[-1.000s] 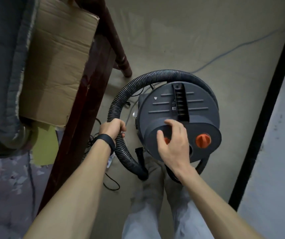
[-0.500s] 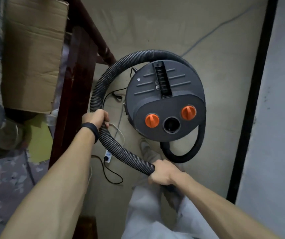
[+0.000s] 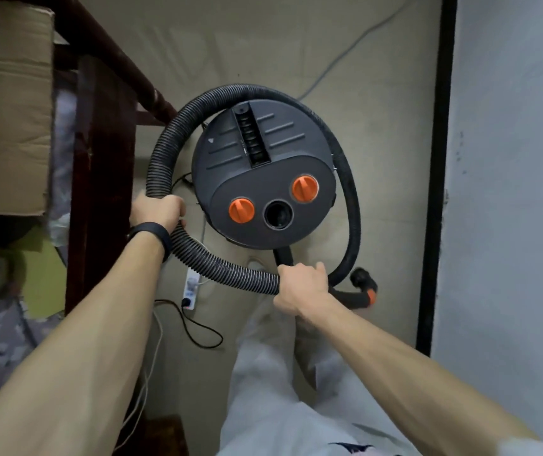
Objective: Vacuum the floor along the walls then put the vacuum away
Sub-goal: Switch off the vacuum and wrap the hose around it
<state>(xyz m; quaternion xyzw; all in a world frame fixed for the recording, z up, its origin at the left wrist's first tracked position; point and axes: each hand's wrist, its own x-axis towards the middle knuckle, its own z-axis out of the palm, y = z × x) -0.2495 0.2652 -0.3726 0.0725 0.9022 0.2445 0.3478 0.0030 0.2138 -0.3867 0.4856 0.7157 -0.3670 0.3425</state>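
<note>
A cardboard box [image 3: 7, 106] sits at far left beside a dark wooden frame [image 3: 99, 166]. The left hand [image 3: 156, 210] grips the ribbed hose [image 3: 161, 149], which loops around the grey vacuum canister [image 3: 263, 169] standing on the beige floor [image 3: 388, 159]. The right hand [image 3: 301, 286] clasps the hose just below the canister, near the black-edged wall [image 3: 510, 192].

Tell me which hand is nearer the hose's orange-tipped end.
Right. The right hand grips the hose just beside the orange-tipped end; the left hand grips it far off, left of the vacuum.

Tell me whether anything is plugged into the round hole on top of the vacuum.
No: the round hole between the two orange knobs sits open and empty.
</note>
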